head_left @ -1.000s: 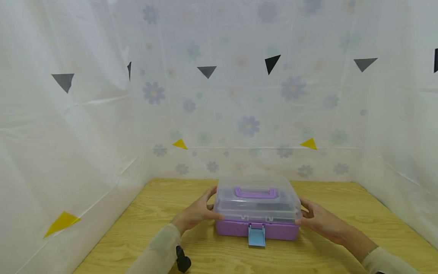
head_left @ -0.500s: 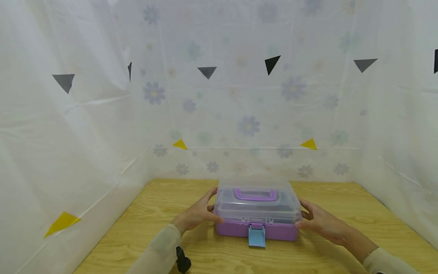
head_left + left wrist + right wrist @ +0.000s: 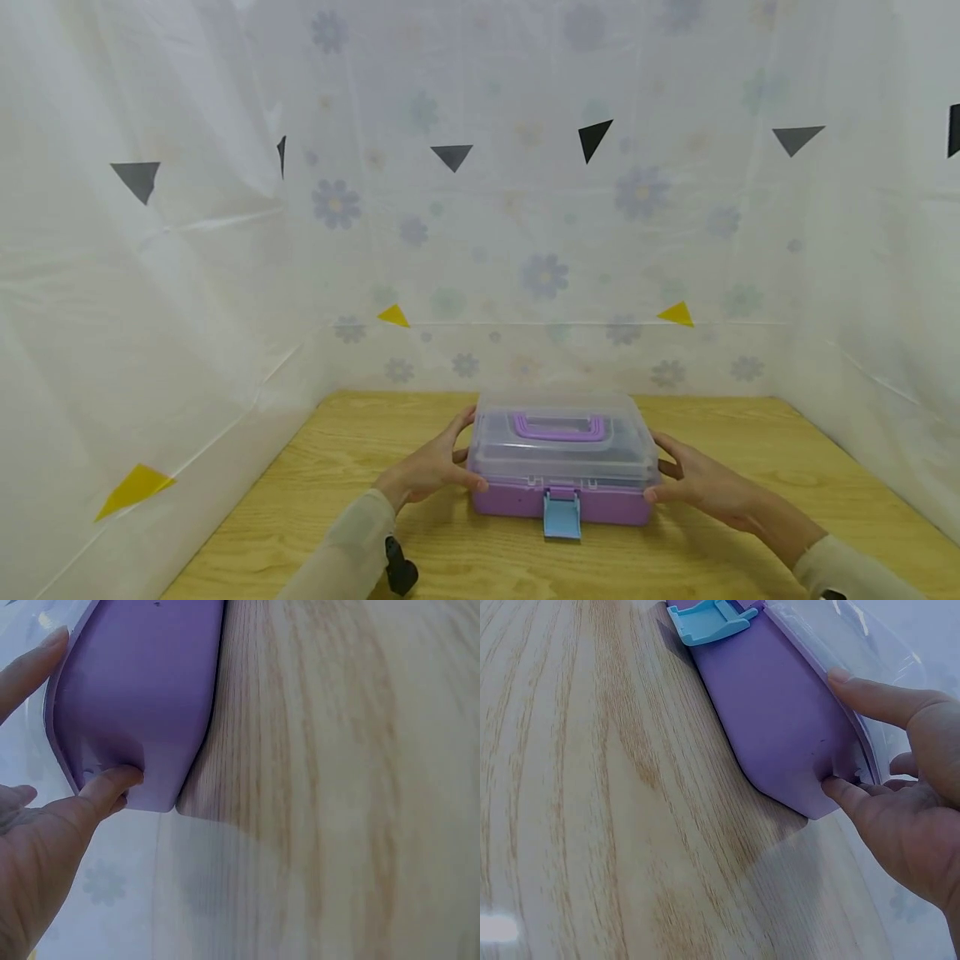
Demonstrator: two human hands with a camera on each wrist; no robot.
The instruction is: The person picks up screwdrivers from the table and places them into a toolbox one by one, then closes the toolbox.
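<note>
A storage box stands on the wooden table [image 3: 360, 467], with a purple base [image 3: 517, 501], a clear lid [image 3: 562, 457] and a purple handle [image 3: 558, 427] on top. Its blue latch [image 3: 562, 515] hangs down, unfastened, at the front. My left hand [image 3: 433, 468] grips the box's left end, thumb at the front corner and fingers along the side. My right hand [image 3: 701, 483] grips the right end the same way. In the left wrist view the thumb [image 3: 109, 787] presses the base [image 3: 150, 697] near its rim. In the right wrist view my index finger [image 3: 870, 697] lies on the lid's edge [image 3: 832, 637] above the base [image 3: 780, 712].
White translucent sheeting [image 3: 187, 292] with faint flowers and black and yellow triangles walls the table on the left, back and right. A small black device [image 3: 401, 575] sits at my left wrist. Bare wood lies in front of the box.
The clear lid, slightly raised a second ago, has come down onto the purple base. Both hands have sunk a little with it and stayed at the box's ends.
</note>
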